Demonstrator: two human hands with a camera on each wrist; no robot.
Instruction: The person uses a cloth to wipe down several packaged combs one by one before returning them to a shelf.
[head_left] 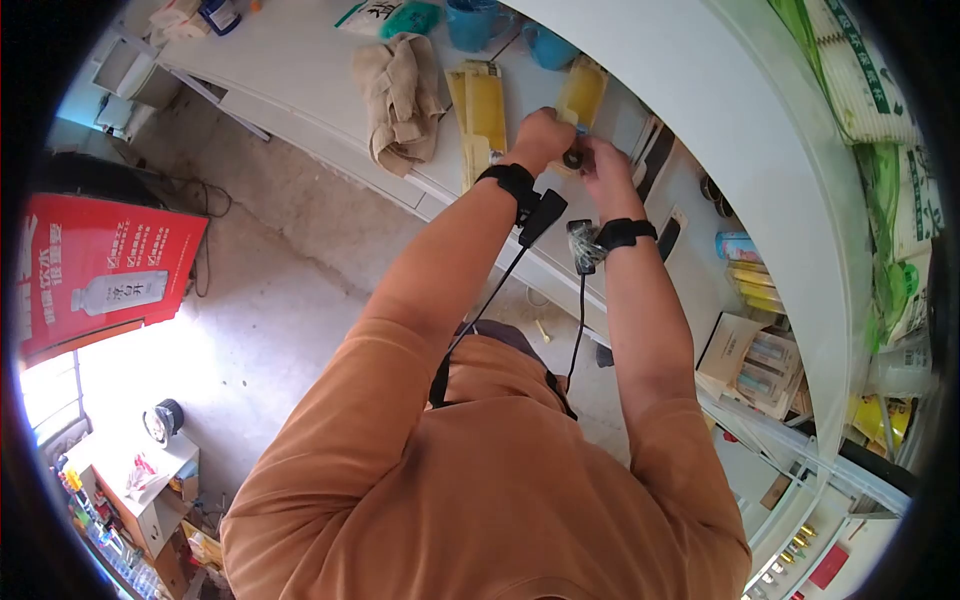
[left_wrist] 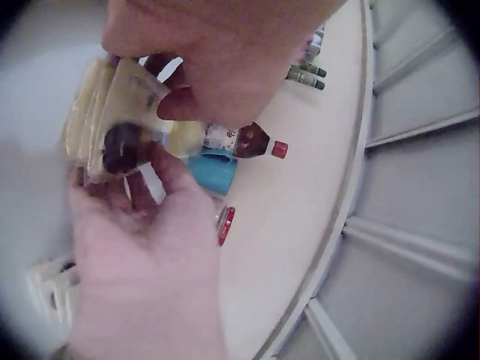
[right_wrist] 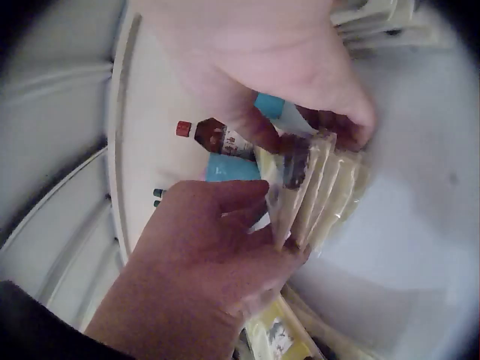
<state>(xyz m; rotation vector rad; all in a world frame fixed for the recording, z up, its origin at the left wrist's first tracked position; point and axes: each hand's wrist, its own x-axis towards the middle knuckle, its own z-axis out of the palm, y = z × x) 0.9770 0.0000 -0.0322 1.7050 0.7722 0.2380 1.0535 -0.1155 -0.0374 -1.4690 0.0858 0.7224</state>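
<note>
My left hand [head_left: 540, 138] and right hand [head_left: 606, 172] meet at the near end of a stack of yellow clear-plastic packets [head_left: 584, 88]. In the left wrist view, my left thumb and fingers pinch the lower side of these packets [left_wrist: 90, 124], beside a dark patch on the plastic. From the opposite side, the right hand [right_wrist: 214, 244] grips the same packets [right_wrist: 330, 195]. Fingers cover part of the plastic. More yellow packets [head_left: 484, 105] lie on the white tabletop, left of my hands.
A beige cloth [head_left: 400, 100] lies left of the packets. Blue mugs [head_left: 474, 22] stand behind, near a dark bottle with a red cap [left_wrist: 255, 141]. A curved white panel [head_left: 700, 110] rises at the right. Cables hang from both wrist cameras.
</note>
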